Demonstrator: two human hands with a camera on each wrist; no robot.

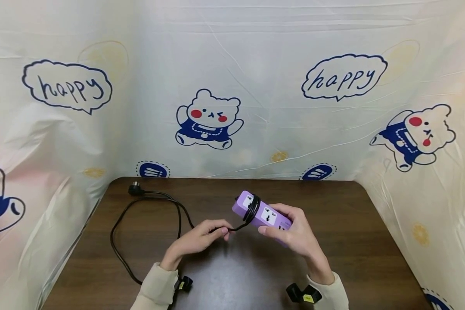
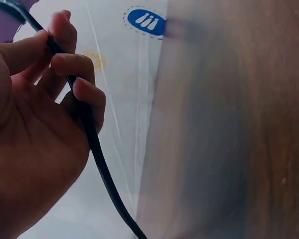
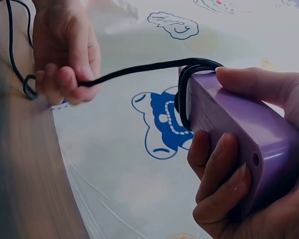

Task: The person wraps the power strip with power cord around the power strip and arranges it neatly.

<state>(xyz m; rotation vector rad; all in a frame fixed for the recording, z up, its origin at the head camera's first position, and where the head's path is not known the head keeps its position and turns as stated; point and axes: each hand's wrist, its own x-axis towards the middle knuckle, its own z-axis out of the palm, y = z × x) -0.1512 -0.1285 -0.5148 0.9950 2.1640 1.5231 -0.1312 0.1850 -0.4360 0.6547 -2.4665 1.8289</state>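
A purple power strip (image 1: pixel 260 214) with white socket faces is held up off the table, tilted, in my right hand (image 1: pixel 294 230). In the right wrist view the thumb lies along one side of the power strip (image 3: pixel 259 124) and the fingers curl round the other. Several turns of black cord (image 1: pixel 251 210) are wound round its far end. From those turns the cord runs to my left hand (image 1: pixel 201 237), which pinches it between thumb and fingers. The left wrist view shows the cord (image 2: pixel 103 169) passing through the curled fingers and across the palm.
Loose cord (image 1: pixel 114 241) lies in a wide loop on the left of the brown table (image 1: pixel 356 241). Its black plug (image 1: pixel 135 188) rests near the back left edge. A printed plastic sheet (image 1: pixel 271 86) hangs behind the table and along its sides.
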